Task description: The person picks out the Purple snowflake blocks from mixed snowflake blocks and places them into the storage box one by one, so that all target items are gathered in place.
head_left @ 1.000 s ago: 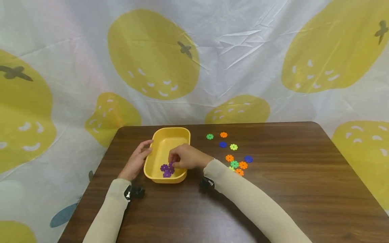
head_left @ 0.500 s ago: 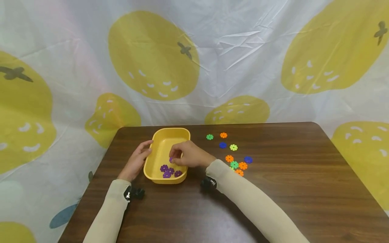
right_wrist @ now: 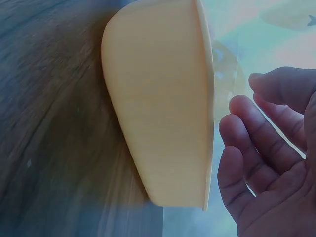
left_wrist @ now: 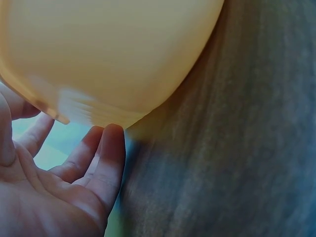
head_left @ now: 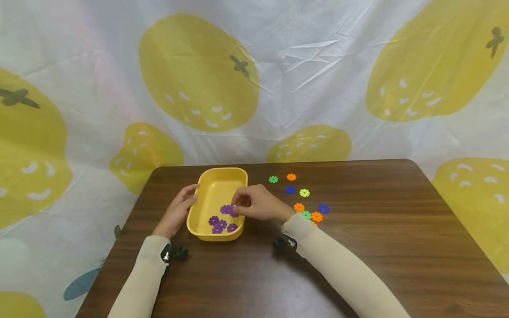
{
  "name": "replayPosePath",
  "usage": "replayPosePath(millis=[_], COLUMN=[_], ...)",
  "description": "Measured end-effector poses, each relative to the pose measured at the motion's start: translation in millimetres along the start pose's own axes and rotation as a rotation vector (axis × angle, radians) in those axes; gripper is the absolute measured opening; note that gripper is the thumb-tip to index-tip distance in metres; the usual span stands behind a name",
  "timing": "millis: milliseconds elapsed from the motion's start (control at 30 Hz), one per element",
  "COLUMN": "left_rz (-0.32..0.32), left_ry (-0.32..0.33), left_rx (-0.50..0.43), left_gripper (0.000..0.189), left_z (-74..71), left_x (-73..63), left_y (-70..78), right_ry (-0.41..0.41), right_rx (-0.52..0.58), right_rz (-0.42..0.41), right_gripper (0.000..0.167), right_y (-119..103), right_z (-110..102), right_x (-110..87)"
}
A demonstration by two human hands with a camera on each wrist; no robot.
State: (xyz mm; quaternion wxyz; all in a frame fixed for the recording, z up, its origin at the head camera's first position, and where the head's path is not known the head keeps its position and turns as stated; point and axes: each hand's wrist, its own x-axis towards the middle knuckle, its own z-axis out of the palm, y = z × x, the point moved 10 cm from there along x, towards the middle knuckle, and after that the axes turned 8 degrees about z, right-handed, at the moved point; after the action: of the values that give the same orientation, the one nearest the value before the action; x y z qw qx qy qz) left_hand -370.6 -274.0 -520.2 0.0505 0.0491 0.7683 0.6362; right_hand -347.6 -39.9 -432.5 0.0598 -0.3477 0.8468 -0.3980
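Note:
My left hand (head_left: 175,214) is at the left side of a yellow basin (head_left: 208,190), its fingertips touching the outer wall and rim. In the left wrist view, slightly bent fingers (left_wrist: 112,148) rest against the basin's wall (left_wrist: 123,59). My right hand (head_left: 258,203) is over the basin's right rim with loosely bent fingers. The right wrist view shows these fingers (right_wrist: 239,133) above the basin's rim (right_wrist: 210,98) with nothing between them and the thumb. Purple flower-shaped discs (head_left: 226,209) lie in the basin beside the right fingertips, one partly hidden. Several more purple discs (head_left: 217,229) lie nearer the front.
Right of the basin, loose discs are scattered on the brown table (head_left: 377,247): an orange disc (head_left: 291,177), a green disc (head_left: 273,179), a blue disc (head_left: 324,209), a yellow-green disc (head_left: 304,193) and others. The right sleeve hides part of this group. A fruit-patterned cloth (head_left: 310,79) hangs behind.
My right hand has moved right, from inside the basin to over its right rim. More purple discs now show in the basin where it was. My left hand has stayed put.

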Motion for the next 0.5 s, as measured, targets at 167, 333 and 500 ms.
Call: replayPosePath(millis=[167,333,500], left_rz=[-0.002,-0.008,-0.004], left_ry=[-0.002,0.003,0.017], left_rx=[0.001,0.011,0.013], left_gripper=[0.051,0.051,0.051], left_z=[-1.7,-4.8,-5.9], left_x=[2.0,2.8,0.6], left_y=[-2.7,-5.0,-4.6], right_ry=[0.017,0.038,0.041], right_rx=[0.009,0.014,-0.005], right_rz=[0.006,0.028,0.070], right_gripper=[0.010,0.012,0.013], right_y=[8.1,21.6,35.7], right_z=[-7.6,-15.6,-26.9], right_x=[-11.2,-22.0,-32.6])
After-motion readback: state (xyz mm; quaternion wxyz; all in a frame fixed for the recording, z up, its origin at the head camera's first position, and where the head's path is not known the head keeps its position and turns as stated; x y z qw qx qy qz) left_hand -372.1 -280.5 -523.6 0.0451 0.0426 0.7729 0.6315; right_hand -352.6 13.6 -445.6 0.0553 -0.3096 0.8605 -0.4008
